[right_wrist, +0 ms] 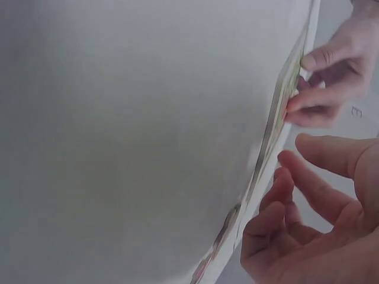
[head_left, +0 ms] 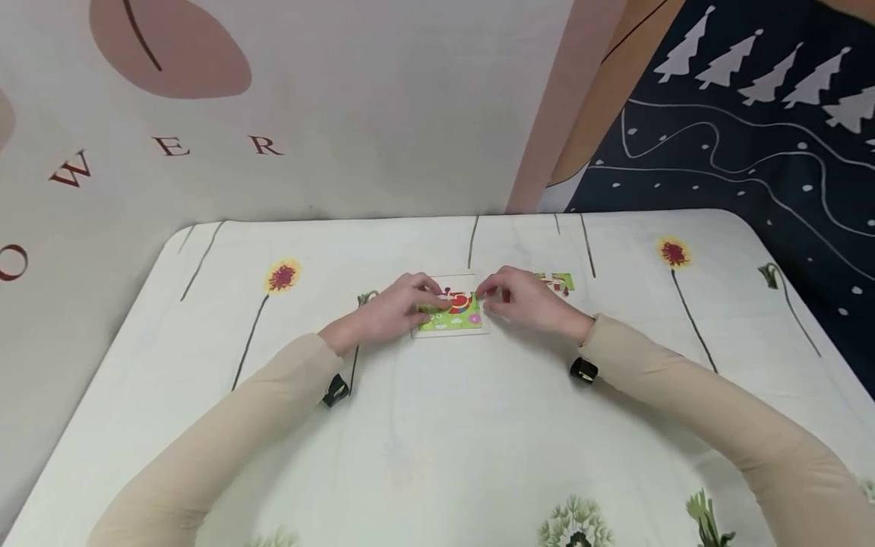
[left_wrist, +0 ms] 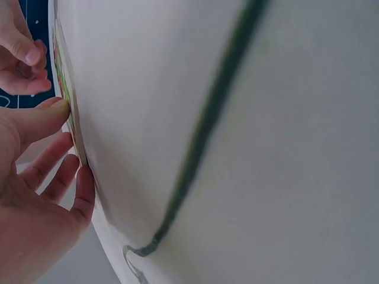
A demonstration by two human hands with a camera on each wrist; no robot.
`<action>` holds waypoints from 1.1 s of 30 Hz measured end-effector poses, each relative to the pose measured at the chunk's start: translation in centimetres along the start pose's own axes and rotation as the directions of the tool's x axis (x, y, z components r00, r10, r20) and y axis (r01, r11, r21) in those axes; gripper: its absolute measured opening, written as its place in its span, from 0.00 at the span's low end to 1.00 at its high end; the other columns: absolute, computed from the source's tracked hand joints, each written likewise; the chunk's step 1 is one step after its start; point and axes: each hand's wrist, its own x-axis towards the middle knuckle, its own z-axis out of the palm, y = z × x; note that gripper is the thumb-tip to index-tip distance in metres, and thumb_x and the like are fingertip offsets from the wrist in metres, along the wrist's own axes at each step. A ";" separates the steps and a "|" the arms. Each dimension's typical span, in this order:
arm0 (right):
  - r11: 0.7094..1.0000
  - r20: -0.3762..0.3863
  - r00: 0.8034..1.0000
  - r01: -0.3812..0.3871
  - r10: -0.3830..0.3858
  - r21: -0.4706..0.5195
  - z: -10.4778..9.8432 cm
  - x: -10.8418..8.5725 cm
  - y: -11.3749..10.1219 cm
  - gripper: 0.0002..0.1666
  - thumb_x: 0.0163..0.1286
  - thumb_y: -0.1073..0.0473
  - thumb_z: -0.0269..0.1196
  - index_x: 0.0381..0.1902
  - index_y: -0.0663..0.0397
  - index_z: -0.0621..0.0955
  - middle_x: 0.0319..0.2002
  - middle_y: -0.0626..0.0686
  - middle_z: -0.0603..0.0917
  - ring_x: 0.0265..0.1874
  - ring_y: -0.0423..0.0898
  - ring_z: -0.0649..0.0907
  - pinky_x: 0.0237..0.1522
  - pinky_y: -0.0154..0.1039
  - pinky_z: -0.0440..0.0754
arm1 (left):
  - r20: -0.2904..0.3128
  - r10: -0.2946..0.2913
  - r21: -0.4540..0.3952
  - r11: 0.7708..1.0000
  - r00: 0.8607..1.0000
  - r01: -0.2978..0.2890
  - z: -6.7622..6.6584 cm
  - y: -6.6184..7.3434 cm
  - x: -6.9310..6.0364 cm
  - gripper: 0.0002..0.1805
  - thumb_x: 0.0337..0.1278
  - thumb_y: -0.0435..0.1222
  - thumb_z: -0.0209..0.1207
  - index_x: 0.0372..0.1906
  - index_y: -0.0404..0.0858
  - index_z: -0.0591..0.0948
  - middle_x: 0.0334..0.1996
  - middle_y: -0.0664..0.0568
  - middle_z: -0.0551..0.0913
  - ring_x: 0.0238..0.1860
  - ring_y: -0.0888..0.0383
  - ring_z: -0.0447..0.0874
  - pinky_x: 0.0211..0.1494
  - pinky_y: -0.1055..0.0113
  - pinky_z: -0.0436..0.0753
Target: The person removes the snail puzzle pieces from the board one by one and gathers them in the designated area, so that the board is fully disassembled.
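The board (head_left: 465, 282) lies flat on the white bench (head_left: 437, 425), between the two hands. The left hand (head_left: 399, 305) is at its left side, the fingers partly spread and gently bent: the thumb rests on the board's face, and other fingertips touch its edge. The left hand lies over part of the picture (head_left: 451, 325), which shows green ground, a red figure and a pink flower near the lower right corner. The upper part of the board is whitish and bare.

The right hand (head_left: 526, 302) is just beside the board's right edge. Its thumb and index finger stand a little apart, the other fingers loosely curled, and nothing shows in its grasp; the right wrist view shows a gap between thumb and index finger. Loose pieces (head_left: 562, 282) lie on the bench just beyond the right hand, right of the board and apart from it, partly hidden by that hand.

Beige sleeves (head_left: 263, 406) cover both arms, with a black device (head_left: 584, 371) at each wrist. Printed flowers (head_left: 282, 276) mark the bench cover.
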 end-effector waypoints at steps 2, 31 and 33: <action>0.999 0.007 1.000 -0.008 0.008 -0.033 0.2 0.2 -0.3 0.13 0.62 0.67 0.63 0.46 0.60 0.84 0.36 0.52 0.79 0.28 0.45 0.73 0.34 0.39 0.71 | 0.001 -0.002 -0.004 1.000 1.000 0.002 0.0 0.0 0.0 0.20 0.58 0.23 0.59 0.56 0.38 0.82 0.55 0.45 0.74 0.57 0.47 0.67 0.58 0.55 0.68; 0.993 0.069 0.992 -0.105 0.108 -0.044 1.1 2.1 -0.4 0.15 0.59 0.67 0.68 0.44 0.63 0.79 0.36 0.55 0.77 0.37 0.50 0.74 0.41 0.42 0.70 | -0.005 0.061 -0.049 0.997 0.998 -0.061 0.3 -0.6 -0.2 0.19 0.59 0.26 0.59 0.55 0.42 0.84 0.57 0.43 0.70 0.57 0.46 0.64 0.55 0.53 0.67; 0.993 0.069 0.991 -0.109 0.112 -0.044 1.2 2.1 -0.4 0.15 0.59 0.67 0.68 0.44 0.63 0.79 0.36 0.55 0.77 0.36 0.50 0.74 0.41 0.42 0.70 | 0.007 0.068 -0.038 0.997 0.998 -0.067 0.4 -0.5 -0.2 0.21 0.60 0.25 0.58 0.55 0.44 0.83 0.58 0.42 0.69 0.57 0.45 0.63 0.57 0.51 0.65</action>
